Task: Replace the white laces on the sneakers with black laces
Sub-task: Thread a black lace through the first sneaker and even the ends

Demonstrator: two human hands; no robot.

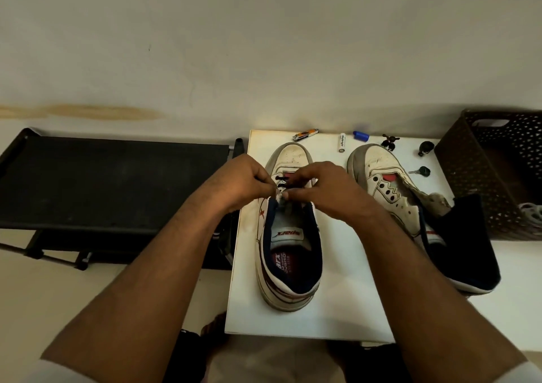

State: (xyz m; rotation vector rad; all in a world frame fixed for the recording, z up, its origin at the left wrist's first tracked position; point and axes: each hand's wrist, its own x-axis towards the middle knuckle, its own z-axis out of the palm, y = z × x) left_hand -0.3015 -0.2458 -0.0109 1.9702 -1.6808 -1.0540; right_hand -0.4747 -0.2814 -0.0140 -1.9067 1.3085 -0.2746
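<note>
Both hands over the near sneaker [289,253], which sits toe-away on the white bench [346,309]. Left hand [243,183] curled, grip narrow, pinching a frayed whitish lace end [278,197] at the eyelet area. Right hand [325,187] curled too, fingertips meeting the left ones at the same spot; its grip looks pinched on the lace, exact hold partly hidden. Black lace [283,179] runs across the upper eyelets between the hands. Second sneaker [390,189] lies to the right, unlaced, tongue open, eyelets bare. Along the bench's far edge: nail clipper [305,135], battery [342,142], blue cap [361,135], key [421,172]. Brown perforated basket [495,174] at right, black rack [114,183] at left.
</note>
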